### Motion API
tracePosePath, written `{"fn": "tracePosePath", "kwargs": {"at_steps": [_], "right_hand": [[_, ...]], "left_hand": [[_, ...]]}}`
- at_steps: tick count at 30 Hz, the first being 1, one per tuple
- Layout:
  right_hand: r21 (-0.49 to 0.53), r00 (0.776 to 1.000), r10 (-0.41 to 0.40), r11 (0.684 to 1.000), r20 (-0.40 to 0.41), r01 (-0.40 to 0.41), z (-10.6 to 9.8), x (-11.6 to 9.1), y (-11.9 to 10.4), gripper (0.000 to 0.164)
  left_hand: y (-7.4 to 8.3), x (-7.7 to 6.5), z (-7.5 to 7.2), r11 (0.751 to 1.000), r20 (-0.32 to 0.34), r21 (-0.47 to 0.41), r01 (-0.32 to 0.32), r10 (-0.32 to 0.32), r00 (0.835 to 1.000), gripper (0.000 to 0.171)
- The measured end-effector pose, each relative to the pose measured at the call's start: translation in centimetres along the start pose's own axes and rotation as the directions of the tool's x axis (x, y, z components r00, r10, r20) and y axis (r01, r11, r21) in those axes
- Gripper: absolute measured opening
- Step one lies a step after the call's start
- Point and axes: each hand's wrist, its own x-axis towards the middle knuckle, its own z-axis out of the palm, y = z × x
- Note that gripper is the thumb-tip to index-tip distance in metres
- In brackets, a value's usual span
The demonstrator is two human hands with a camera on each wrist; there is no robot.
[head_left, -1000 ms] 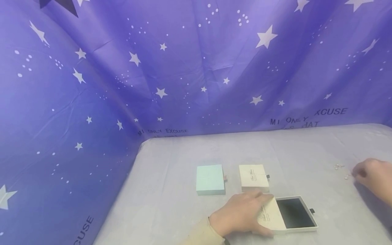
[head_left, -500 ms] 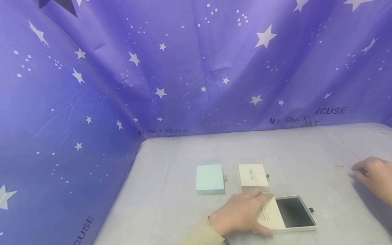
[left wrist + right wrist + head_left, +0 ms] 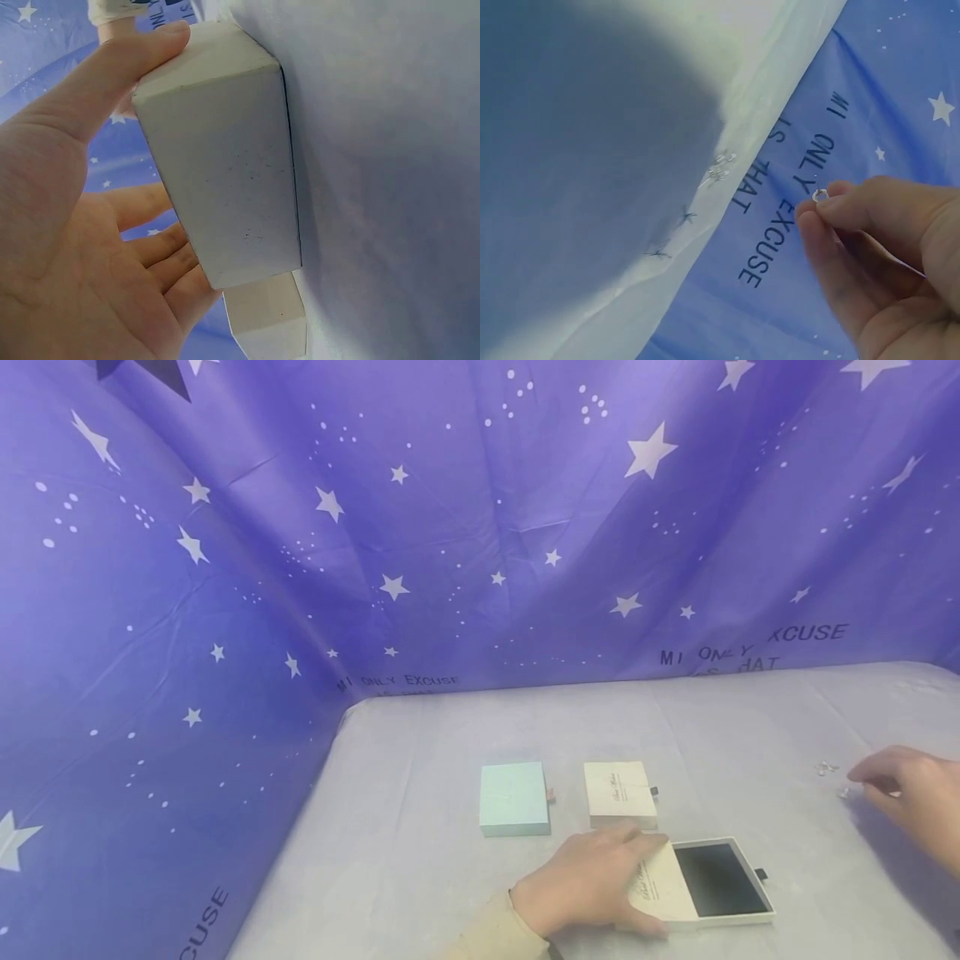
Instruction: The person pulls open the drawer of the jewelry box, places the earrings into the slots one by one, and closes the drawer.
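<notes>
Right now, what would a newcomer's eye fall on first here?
Probably the purple, star-patterned cloth filling the upper part of the head view. Below it, the left hand holds a cream box pulled open to a dark inside. At far right, the right hand pinches a tiny ring-like piece.

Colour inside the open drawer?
The open drawer's inside is black or nearly so; the head view shows it best.

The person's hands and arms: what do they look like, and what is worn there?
The left hand is ungloved, beyond a plain cream fabric sleeve; a dark bit beside it is too small to identify. The right hand is ungloved too.
</notes>
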Motion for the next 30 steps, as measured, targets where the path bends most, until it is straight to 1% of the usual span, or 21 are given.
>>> {"fn": "tracePosePath", "kwargs": {"at_steps": [5, 10, 12, 15, 16, 17, 18, 20, 22, 25, 29, 30], "right_hand": [[0.056, 0.998, -0.043, 0.997, -0.05, 0.046, 0.0, 0.1, -0.9, 0.027], [0.107, 0.997, -0.065, 0.992, -0.053, 0.07, -0.2, -0.1, -1.8, 0.031], [0.113, 0.996, -0.069, 0.991, -0.065, 0.076, -0.2, -0.2, -2.1, 0.028], [0.136, 0.993, -0.077, 0.987, -0.092, 0.089, -0.3, -0.2, -2.6, 0.012], [0.152, 0.991, -0.083, 0.983, -0.105, 0.099, -0.3, -0.2, -2.8, 0.01], [0.164, 0.988, -0.094, 0.98, -0.12, 0.113, -0.2, -0.1, -2.9, 0.018], [0.171, 0.986, -0.104, 0.977, -0.128, 0.125, -0.2, 0.0, -3.1, 0.03], [0.15, 0.979, -0.137, 0.976, -0.148, 0.159, -0.1, 0.1, -3.5, 0.056], [0.116, 0.974, -0.165, 0.976, -0.156, 0.184, 0.0, 0.2, -3.7, 0.073], [0.087, 0.973, -0.18, 0.977, -0.144, 0.193, 0.1, -0.2, -4.2, 0.075], [0.14, 0.968, -0.202, 0.965, -0.147, 0.223, 0.3, -0.8, -4.9, 0.068], [0.149, 0.964, -0.215, 0.96, -0.155, 0.238, 0.4, -0.9, -5.1, 0.071]], "left_hand": [[0.0, 0.0, 0.0, 1.0, -0.006, 0.003, -0.003, 0.003, 1.0, 0.092], [-0.1, 0.0, 0.2, 1.0, -0.016, 0.003, -0.009, 0.009, 1.0, 0.092], [-0.1, 0.0, 0.2, 1.0, -0.016, -0.001, -0.01, 0.01, 1.0, 0.092], [-0.1, 0.1, 0.3, 1.0, -0.013, -0.005, -0.007, 0.007, 1.0, 0.092], [-0.1, 0.1, 0.3, 1.0, -0.012, -0.003, -0.006, 0.006, 1.0, 0.092], [-0.1, 0.1, 0.3, 1.0, -0.012, -0.002, -0.006, 0.006, 1.0, 0.092], [-0.1, 0.1, 0.3, 1.0, -0.013, -0.001, -0.007, 0.007, 1.0, 0.092], [-0.1, 0.1, 0.3, 1.0, -0.02, 0.006, -0.007, 0.007, 1.0, 0.092], [-0.1, 0.1, 0.2, 1.0, -0.027, 0.009, -0.009, 0.01, 1.0, 0.092], [-0.1, 0.1, 0.2, 1.0, -0.027, 0.0, -0.011, 0.011, 1.0, 0.092], [-0.2, 0.0, 0.1, 0.999, -0.014, -0.036, -0.004, 0.004, 1.0, 0.092], [-0.2, 0.1, 0.2, 0.999, -0.012, -0.042, -0.003, 0.003, 1.0, 0.092]]}}
